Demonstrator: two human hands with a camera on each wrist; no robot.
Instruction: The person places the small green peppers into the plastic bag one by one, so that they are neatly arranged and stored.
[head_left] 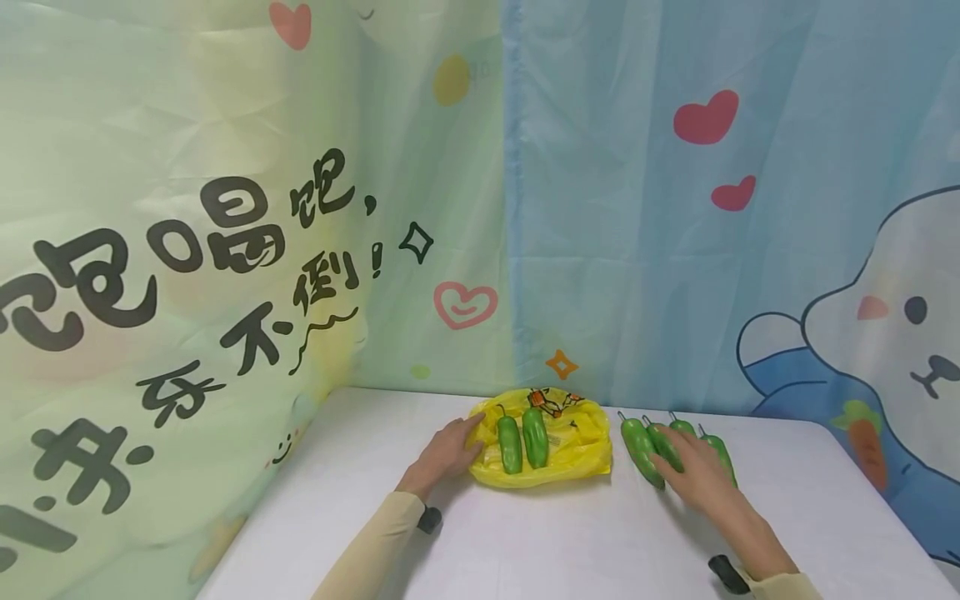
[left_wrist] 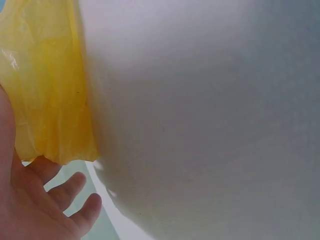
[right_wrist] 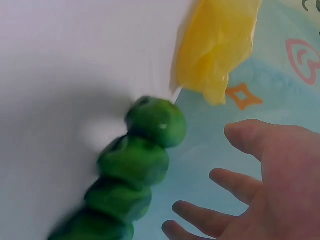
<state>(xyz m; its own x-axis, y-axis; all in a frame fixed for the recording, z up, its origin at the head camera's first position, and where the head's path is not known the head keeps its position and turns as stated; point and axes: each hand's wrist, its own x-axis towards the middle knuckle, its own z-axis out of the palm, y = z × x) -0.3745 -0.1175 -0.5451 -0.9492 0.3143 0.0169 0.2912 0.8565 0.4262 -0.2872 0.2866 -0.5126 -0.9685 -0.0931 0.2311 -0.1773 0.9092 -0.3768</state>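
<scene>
Bearing a yellow bag (head_left: 573,446) — the white table (head_left: 540,542), printed curtain (head_left: 600,233) behind.

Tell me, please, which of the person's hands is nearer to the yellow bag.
Left. The left hand touches the yellow bag at its left edge, while the right hand is apart from it, over the row of green peppers on its right.
</scene>
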